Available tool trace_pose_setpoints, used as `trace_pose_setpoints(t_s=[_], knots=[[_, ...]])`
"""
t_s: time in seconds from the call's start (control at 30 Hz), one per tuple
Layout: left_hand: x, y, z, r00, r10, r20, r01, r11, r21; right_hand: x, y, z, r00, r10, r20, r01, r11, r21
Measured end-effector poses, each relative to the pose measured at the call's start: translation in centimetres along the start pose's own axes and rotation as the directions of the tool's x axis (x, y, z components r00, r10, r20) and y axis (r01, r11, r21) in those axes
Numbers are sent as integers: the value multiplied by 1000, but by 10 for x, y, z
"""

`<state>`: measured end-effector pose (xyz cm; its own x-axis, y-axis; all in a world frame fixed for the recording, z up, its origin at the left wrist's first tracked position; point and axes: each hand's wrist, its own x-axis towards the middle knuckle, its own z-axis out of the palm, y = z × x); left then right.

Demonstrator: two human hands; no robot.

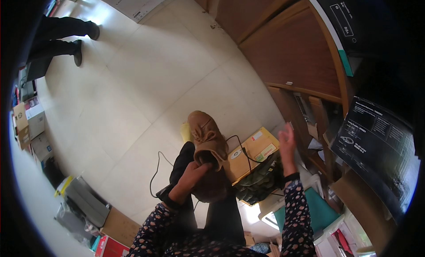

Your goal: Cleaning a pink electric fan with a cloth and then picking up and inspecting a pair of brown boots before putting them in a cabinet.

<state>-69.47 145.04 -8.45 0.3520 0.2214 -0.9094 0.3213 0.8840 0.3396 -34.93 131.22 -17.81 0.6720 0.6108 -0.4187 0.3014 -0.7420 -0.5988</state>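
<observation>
A tan leather lace-up shoe [203, 127] is held in front of me, toe pointing away and laces tied in a bow. My left hand [194, 175] grips the rear of its collar, with the fingers partly inside the opening. Below it, a dark brown form [211, 190] lies between my legs, too shadowed to identify. My right hand [287, 140] is raised at the right with its fingers apart and nothing visible in it. It is nearest to a brown cardboard box [245, 154] and the wooden cabinet's lower shelves [315, 124].
A dark camouflage-like bag [262, 180] sits by the cardboard box, with a black cable [245, 150] across them. Something yellow [185, 132] shows behind the shoe. Black printed packaging [372, 140] juts in at right. Another person's legs [63, 38] stand far left. A teal-seated chair [318, 210] is lower right.
</observation>
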Motion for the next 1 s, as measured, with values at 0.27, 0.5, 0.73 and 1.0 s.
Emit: trace_pose_setpoints(t_s=[0.27, 0.5, 0.73, 1.0], knots=[[6, -16, -18, 999, -20, -30, 20, 1000, -3, 124, 26, -10, 824, 484, -294, -301, 814, 497], [13, -28, -20, 995, -90, -38, 88, 995, -53, 173, 40, -5, 857, 480, -187, -264, 721, 641], [21, -48, -22, 996, -90, 4, 90, 992, -90, 196, 81, -20, 854, 493, -167, -316, 746, 586], [15, -43, -18, 997, -76, -27, 73, 994, -78, 181, 49, -9, 858, 451, -245, -115, 635, 764]])
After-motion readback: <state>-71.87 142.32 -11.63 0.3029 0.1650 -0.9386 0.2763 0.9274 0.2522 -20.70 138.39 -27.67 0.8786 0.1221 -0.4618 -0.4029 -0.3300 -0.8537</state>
